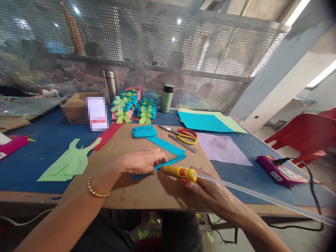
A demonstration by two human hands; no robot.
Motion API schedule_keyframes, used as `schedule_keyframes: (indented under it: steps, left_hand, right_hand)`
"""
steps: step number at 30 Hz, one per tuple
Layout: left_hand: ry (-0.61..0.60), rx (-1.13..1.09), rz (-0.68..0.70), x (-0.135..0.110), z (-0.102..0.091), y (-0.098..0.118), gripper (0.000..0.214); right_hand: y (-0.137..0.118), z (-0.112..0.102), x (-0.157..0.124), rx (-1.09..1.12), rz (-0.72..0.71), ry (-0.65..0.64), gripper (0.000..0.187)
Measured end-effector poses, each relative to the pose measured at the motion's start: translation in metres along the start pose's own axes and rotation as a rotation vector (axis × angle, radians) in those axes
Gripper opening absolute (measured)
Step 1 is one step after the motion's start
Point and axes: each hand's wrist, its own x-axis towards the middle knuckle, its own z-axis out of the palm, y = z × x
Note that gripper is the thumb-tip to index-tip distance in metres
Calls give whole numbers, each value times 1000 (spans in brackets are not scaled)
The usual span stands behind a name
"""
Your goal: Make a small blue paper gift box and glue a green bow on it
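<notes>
Head view: gluing seems to be the step in hand. The left hand point(141, 161) lies flat, pinning rather than gripping the folded blue strip point(168, 146) on the cardboard point(147, 192), and the right hand point(210, 192) is closed round a glue gun point(180, 171) whose tip meets the strip's lower edge. The next move calls for a steady tip, with fingers kept clear of the glue.

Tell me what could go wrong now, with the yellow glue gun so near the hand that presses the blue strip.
1. The tip of the yellow glue gun, in the right hand, almost meets the left hand on the folded blue strip: a burn is possible.
2. The black cable hangs off the table edge from the pink power strip; a snag might tug it.
</notes>
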Motion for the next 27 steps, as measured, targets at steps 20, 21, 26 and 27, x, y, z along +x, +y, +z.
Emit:
schedule_keyframes:
  steps: [20,21,26,27]
  left_hand:
    - [-48,14,-72,-31,-3,-7,54]
    - [-20,14,-106,-38,1,-6,52]
    - [112,-50,-227,-64,19,-8,45]
    - [130,-57,-222,-66,21,-8,43]
  right_hand:
    - [-4,1,2,5,68,-28,50]
    - [-2,0,2,8,69,-27,50]
    - [-1,1,2,11,47,-30,52]
    - [-2,2,2,5,56,-31,53]
